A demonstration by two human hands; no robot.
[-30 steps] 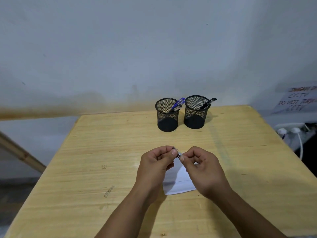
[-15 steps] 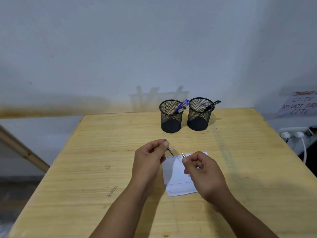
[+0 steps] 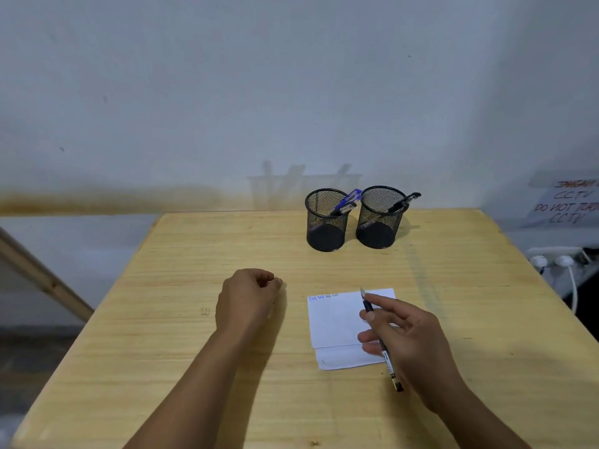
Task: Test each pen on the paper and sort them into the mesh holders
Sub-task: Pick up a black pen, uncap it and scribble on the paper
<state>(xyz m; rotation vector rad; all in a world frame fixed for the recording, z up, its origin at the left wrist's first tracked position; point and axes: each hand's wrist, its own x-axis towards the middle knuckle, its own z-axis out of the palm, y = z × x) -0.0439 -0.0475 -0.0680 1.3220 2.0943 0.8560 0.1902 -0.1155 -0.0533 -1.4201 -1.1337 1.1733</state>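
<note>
Wood-grain counter; right hand grips slim pen over folded paper; left hand fisted, contents hidden.

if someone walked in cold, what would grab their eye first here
Probably the right hand low and right of centre, holding an uncapped pen with its tip over the white paper. Next, the two black mesh holders side by side at the table's far edge, pens poking out. The left hand sits closed on the wooden table.
</note>
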